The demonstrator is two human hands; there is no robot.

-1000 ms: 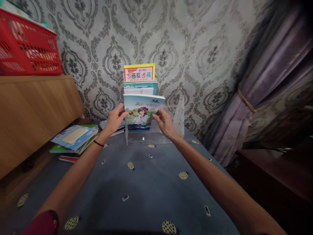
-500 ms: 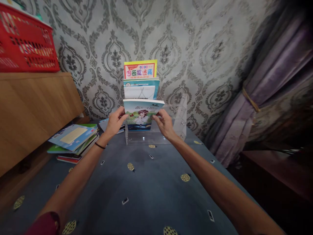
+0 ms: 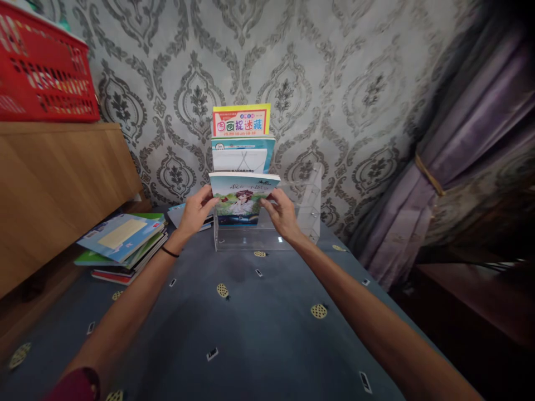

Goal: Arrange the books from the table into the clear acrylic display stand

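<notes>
Between my two hands is a thin book point(image 3: 241, 201) with a girl and green scenery on its cover, held upright at the front of a clear acrylic book rack point(image 3: 310, 214). My left hand point(image 3: 196, 207) pinches its left edge, thumb on the cover. On the opposite edge, my right hand point(image 3: 281, 211) grips it the same way; the fingers behind are hidden. Farther back in the rack stand a white book point(image 3: 238, 160), a teal book point(image 3: 270, 146) and a yellow-edged book point(image 3: 241, 123), stepped upward. A dark blue book cover point(image 3: 238, 220) shows below the held book.
A stack of books point(image 3: 123, 239) lies left of the rack, with more books point(image 3: 178, 214) behind my left wrist. A wooden cabinet point(image 3: 62, 195) carries a red basket point(image 3: 50, 72). Patterned wall stands behind; a tied purple curtain point(image 3: 413, 211) hangs at right.
Both hands keep their hold on the book, which sits slightly lower and farther left against the rack. The view has shifted a little.
</notes>
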